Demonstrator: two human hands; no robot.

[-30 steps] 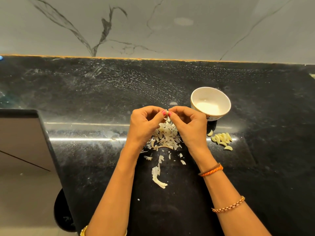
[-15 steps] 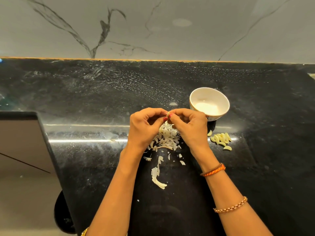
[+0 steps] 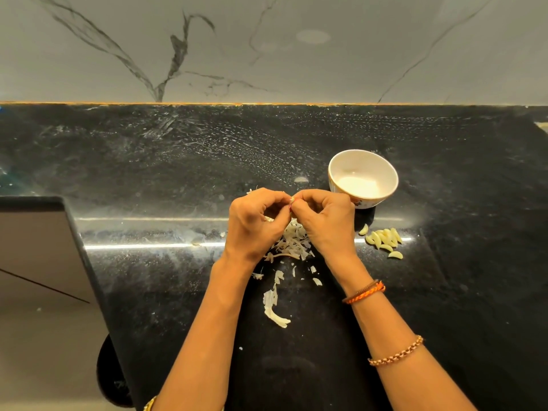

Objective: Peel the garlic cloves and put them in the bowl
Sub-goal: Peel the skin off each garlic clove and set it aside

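We find no readable text, label, brand or number anywhere around the bowl (image 3: pixel 363 179), only a small floral motif on its side.

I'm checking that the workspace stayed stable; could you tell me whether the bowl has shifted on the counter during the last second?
No. The bowl sits as before beside the peeled cloves.

A small garlic clove (image 3: pixel 293 199) sits pinched between both hands' fingertips; peeled pale cloves (image 3: pixel 384 241) lie right of the right hand (image 3: pixel 324 223); the white bowl (image 3: pixel 363 178) stands just beyond them.

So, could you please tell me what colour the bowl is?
The bowl is white, seen in the head view.
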